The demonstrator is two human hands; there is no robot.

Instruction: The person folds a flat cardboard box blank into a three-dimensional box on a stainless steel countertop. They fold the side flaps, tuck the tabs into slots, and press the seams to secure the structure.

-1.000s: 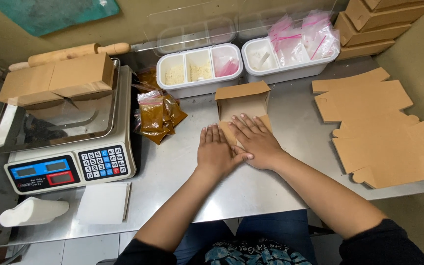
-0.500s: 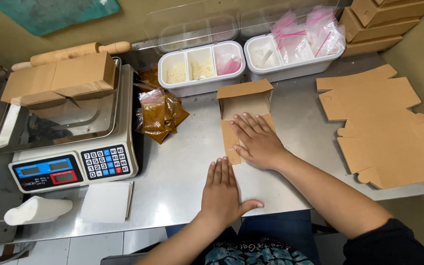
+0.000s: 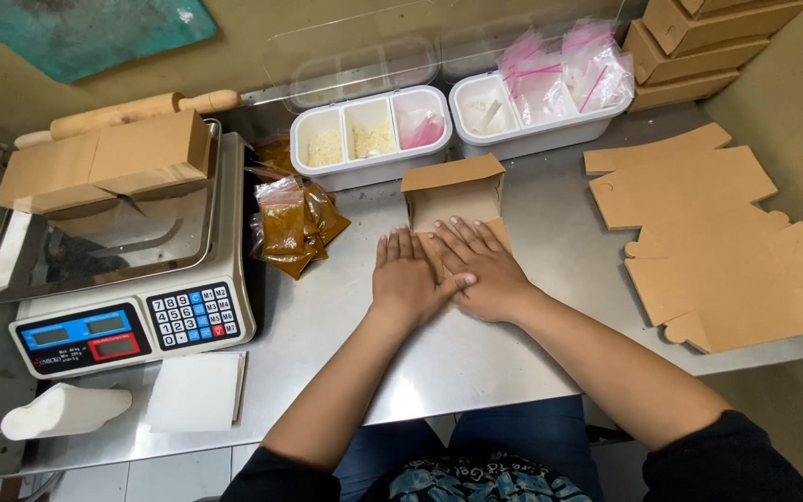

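Observation:
A small brown cardboard box [image 3: 453, 193] lies on the steel table [image 3: 476, 363], partly folded, its far flap standing up. My right hand [image 3: 480, 270] presses flat on the near panel of the box. My left hand [image 3: 406, 279] lies flat beside it, fingers together, its thumb touching the right hand and its fingers at the box's left edge. Neither hand grips anything.
A digital scale [image 3: 113, 270] with a cardboard box [image 3: 104, 163] on its pan stands at left. Brown spice packets [image 3: 295, 223] lie beside it. White divided containers [image 3: 374, 135] and a tub of pink-tied bags [image 3: 541, 93] sit behind. Flat cardboard blanks [image 3: 708, 242] lie at right.
My left hand drew back toward the table's near edge, then came forward again to lie flat beside the right hand at the box. The right hand stayed pressed on the box.

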